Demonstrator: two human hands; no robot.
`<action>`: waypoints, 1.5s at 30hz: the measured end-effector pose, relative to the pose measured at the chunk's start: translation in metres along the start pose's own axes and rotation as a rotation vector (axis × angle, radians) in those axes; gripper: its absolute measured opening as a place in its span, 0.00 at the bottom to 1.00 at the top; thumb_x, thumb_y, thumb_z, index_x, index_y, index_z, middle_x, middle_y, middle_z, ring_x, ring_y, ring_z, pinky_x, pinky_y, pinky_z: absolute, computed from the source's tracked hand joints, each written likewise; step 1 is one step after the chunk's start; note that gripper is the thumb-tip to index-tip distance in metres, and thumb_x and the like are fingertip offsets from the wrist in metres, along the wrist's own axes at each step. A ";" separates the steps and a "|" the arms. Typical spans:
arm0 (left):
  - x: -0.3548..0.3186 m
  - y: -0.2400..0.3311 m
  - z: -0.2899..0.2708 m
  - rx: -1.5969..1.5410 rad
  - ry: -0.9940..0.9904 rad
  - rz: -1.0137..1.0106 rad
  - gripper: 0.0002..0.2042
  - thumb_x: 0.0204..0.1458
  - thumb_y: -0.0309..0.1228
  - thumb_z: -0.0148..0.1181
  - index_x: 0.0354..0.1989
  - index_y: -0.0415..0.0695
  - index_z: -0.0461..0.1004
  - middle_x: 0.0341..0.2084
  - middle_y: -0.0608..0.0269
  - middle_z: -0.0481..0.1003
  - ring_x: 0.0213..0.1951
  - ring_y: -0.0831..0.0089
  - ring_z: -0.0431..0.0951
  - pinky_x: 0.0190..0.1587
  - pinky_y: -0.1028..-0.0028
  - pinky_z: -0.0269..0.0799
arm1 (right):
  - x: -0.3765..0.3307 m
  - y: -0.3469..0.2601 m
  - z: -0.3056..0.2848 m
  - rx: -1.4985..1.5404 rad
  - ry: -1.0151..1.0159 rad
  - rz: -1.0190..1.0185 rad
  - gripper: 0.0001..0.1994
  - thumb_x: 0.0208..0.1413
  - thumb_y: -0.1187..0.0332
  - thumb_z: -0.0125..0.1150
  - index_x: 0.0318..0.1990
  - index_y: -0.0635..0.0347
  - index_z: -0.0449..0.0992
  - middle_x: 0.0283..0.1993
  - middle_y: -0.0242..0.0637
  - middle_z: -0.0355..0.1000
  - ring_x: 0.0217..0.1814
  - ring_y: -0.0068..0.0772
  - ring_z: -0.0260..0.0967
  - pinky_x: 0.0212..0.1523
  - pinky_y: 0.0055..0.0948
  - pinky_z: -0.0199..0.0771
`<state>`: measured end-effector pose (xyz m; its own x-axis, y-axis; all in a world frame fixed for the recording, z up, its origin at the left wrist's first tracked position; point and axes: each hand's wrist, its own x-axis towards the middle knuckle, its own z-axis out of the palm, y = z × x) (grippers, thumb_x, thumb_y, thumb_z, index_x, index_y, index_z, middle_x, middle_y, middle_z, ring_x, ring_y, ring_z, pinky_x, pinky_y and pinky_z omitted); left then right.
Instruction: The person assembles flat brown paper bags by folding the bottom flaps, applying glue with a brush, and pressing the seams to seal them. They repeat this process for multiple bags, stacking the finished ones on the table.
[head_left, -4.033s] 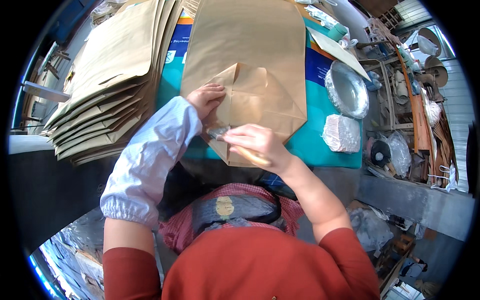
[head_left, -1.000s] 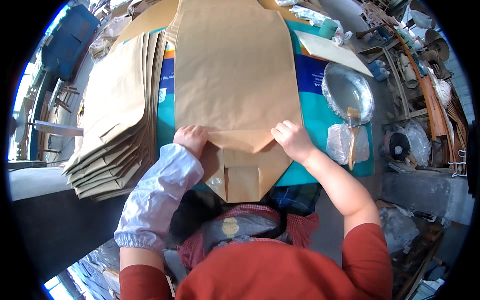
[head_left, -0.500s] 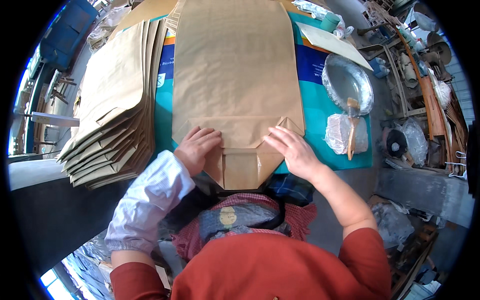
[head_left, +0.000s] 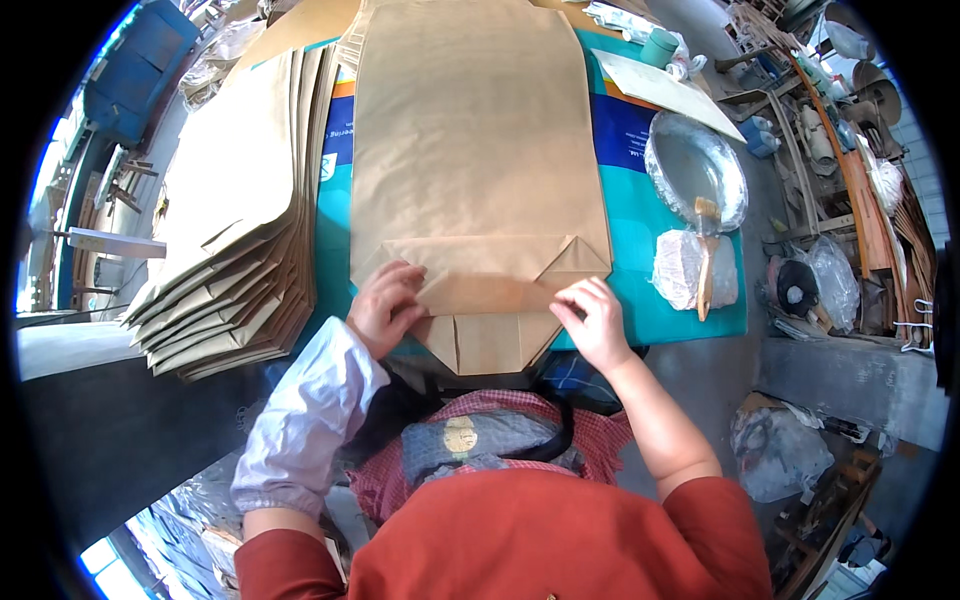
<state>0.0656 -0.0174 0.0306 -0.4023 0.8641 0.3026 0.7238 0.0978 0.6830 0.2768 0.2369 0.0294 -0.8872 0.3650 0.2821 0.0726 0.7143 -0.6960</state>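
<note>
Head view: a surface with a teal covering is bordered on its near side by the person's lap, and its right edge runs just outside a wrapped block and a plastic-lined bowl. A brush is laid with its bristles at the bowl's near rim and its handle across the block, toward the near right corner. Beyond the bowl, toward the far right corner, a pale board and a green cup are set. The left side is taken up by a stack of brown paper bags, so only a narrow teal strip is left between it and the paper bag in work; a wider strip is left on the right, before the bowl. The paper bag is laid flat along the middle of the surface, its tapered, folded end carried past the near edge. That end lies between the hands, with most of the bag stretched beyond them. The right end of its raised flap is pinched by the right hand. The left hand is placed at the flap's left end, fingers curved; whether paper is gripped there cannot be told.
</note>
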 end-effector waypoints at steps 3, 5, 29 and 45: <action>0.015 -0.009 0.013 0.058 0.062 -0.365 0.06 0.41 0.22 0.64 0.22 0.40 0.71 0.31 0.55 0.73 0.39 0.55 0.72 0.41 0.62 0.69 | 0.031 0.001 0.007 0.032 -0.020 0.092 0.08 0.45 0.69 0.68 0.23 0.60 0.74 0.25 0.36 0.69 0.30 0.38 0.65 0.33 0.35 0.67; 0.015 -0.018 0.027 0.109 0.153 -0.357 0.07 0.43 0.24 0.65 0.22 0.40 0.70 0.26 0.56 0.69 0.34 0.55 0.71 0.37 0.63 0.67 | 0.036 0.008 0.023 0.121 0.001 0.208 0.10 0.46 0.69 0.68 0.22 0.60 0.73 0.25 0.36 0.68 0.31 0.38 0.66 0.34 0.35 0.67; 0.046 0.032 0.044 0.548 -0.328 -0.175 0.41 0.37 0.35 0.56 0.65 0.34 0.54 0.68 0.46 0.52 0.70 0.56 0.47 0.71 0.59 0.38 | 0.052 -0.051 0.075 -0.428 -0.257 -0.291 0.41 0.41 0.63 0.68 0.64 0.68 0.58 0.68 0.48 0.56 0.72 0.46 0.49 0.71 0.42 0.47; 0.063 0.008 0.119 1.070 -0.175 0.226 0.11 0.43 0.36 0.56 0.31 0.42 0.73 0.26 0.58 0.73 0.31 0.62 0.74 0.36 0.62 0.69 | 0.030 -0.035 -0.019 0.094 0.071 0.022 0.23 0.50 0.72 0.64 0.53 0.73 0.70 0.57 0.56 0.68 0.63 0.54 0.63 0.63 0.42 0.62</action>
<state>0.1129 0.0962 -0.0234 -0.1762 0.9654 0.1921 0.9153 0.2325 -0.3290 0.2559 0.2339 0.0749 -0.8509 0.4243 0.3097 0.0459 0.6473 -0.7608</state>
